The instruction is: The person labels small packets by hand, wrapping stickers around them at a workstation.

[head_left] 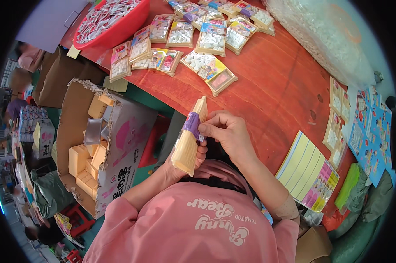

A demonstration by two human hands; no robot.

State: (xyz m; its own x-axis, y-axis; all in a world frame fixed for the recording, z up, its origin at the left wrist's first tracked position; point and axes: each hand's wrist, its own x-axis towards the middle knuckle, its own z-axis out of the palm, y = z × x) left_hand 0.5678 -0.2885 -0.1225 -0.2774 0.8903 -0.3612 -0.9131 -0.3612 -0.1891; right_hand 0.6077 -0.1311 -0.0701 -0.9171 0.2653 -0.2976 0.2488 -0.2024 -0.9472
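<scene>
My left hand (201,157) is closed around a flat, cream-coloured plastic tray pack (185,151), held tilted on its edge above my lap. A purple label (191,124) wraps across the pack's middle. The thumb and bent fingers of my right hand (227,131) press together at that label's right edge. Beyond my hands, on the red table (268,92), lies a similar pack (209,72) with white pieces and a coloured card. Several more such packs (212,37) are heaped farther back. What the held pack contains is hidden from this side.
A red basin (112,22) of small wrapped sachets stands at the far left. An open carton (128,144) with cream trays is left of me. A sheet of yellow and pink labels (309,175), blue printed sheets (371,136) and a big clear bag (320,35) lie rightward.
</scene>
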